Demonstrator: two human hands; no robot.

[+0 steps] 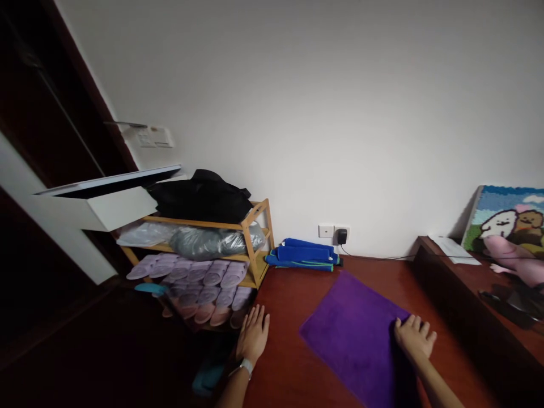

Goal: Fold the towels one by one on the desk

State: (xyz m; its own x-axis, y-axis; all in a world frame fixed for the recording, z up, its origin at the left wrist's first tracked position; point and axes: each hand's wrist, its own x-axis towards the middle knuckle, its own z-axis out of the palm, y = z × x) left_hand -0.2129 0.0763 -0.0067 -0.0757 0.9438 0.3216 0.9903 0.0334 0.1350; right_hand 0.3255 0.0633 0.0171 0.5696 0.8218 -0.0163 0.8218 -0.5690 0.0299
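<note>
A purple cloth point(352, 334) lies spread flat, one corner toward the wall, on a reddish-brown wooden surface point(280, 351). My right hand point(414, 335) rests on the cloth's right corner with its fingers apart. At the left edge of the wooden surface is my left hand point(254, 333), palm down, fingers stretched out, holding nothing; a watch or band point(246, 366) circles its wrist. Folded blue fabric with green edging point(301, 255) sits against the wall, beyond the cloth.
A wooden rack point(250, 238) at the left carries a black bag point(202, 198), plastic-wrapped items and rows of slippers point(212, 273). A white open box point(123, 209) juts out leftward. On the right, a raised ledge point(442, 289) holds paper, a pink plush point(516, 260) and a picture.
</note>
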